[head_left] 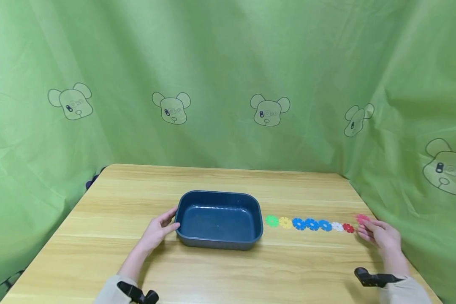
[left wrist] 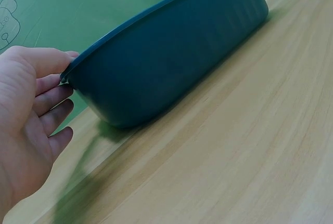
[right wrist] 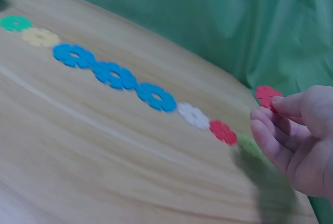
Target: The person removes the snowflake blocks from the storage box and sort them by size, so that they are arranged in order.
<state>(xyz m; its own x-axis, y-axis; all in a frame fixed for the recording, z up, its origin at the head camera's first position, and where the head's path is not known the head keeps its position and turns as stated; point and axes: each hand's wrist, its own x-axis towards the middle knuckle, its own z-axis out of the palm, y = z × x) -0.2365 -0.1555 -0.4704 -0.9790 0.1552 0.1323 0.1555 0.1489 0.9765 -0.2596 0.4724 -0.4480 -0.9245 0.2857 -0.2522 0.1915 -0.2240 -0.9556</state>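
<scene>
A dark blue plastic basin (head_left: 218,242) stands on the wooden table, and my left hand (head_left: 157,232) holds its left end. In the left wrist view the thumb reaches over the basin's rim (left wrist: 99,42), with the other fingers (left wrist: 54,99) below it. Raised above the table at the right, my right hand (head_left: 384,236) pinches a pinkish-red snowflake disc (right wrist: 266,95) between thumb and fingers. Below that hand, a light green disc (right wrist: 250,143) lies at the right end of a row, beside a red disc (right wrist: 222,132).
Leftward from the red disc, the row runs through a white disc (head_left: 337,226), three blue discs (head_left: 312,224), a yellow disc (head_left: 285,222) and a green disc (head_left: 272,221) near the basin. A green curtain (head_left: 220,139) hangs behind the table (head_left: 213,276) and along its sides.
</scene>
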